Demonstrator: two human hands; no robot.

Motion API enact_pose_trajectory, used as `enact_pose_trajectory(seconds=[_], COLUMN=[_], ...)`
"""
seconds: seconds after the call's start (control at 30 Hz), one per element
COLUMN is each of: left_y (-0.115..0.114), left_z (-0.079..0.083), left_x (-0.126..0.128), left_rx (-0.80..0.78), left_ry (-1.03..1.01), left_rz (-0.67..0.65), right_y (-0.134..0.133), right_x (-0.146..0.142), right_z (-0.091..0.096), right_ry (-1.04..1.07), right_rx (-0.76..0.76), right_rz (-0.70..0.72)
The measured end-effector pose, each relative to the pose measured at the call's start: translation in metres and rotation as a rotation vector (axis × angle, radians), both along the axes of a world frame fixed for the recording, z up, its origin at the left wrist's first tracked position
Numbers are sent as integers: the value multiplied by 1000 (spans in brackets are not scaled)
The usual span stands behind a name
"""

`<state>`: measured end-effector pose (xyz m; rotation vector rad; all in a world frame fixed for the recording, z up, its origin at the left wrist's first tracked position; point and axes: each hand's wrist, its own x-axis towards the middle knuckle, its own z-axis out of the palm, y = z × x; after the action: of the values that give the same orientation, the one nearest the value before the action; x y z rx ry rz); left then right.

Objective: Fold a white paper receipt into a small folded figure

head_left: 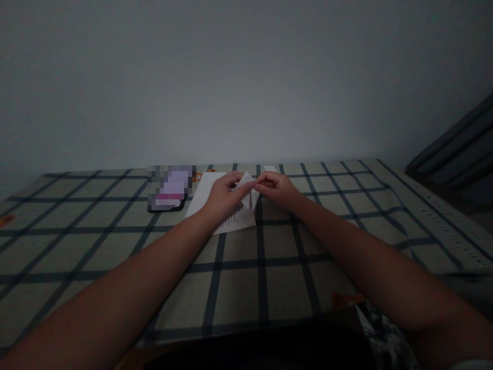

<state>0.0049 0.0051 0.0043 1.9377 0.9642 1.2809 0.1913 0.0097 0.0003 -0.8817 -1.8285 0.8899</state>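
My left hand (229, 192) pinches a small white piece of folded paper (245, 179) between thumb and fingers. At the paper's right edge, my right hand (276, 187) has its thumb and fingertips pressed together, also gripping it. A larger white sheet (204, 192) with lines of dark writing lies flat below, partly covered by my left hand and forearm. How the small paper is folded is hard to make out in the dim light.
A phone (171, 187) with a lit screen, partly blurred, lies left of the sheet. Behind my right hand is a small white paper scrap (270, 168). The checked cloth (239, 262) covers the table up to the wall (246, 82).
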Motion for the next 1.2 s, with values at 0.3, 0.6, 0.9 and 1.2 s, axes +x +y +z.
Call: enact_pose_trajectory(seconds=[0.3,0.6,0.9,1.2], left_y=[4,2,1,3], left_z=[-5,-2,0,-2], left_x=[-2,-1,-2,-2], left_rx=[-124,-64,-50,-106], left_ry=[-93,31,-10,-30], left_rz=[65,39,67,49], right_y=[-1,2,3,2], right_x=[0,3,3,2], right_z=[2,1,0,0], right_ry=[-12,-13,-42,-44], right_rx=[9,61,16,35], right_rz=[-17,-18,4,7])
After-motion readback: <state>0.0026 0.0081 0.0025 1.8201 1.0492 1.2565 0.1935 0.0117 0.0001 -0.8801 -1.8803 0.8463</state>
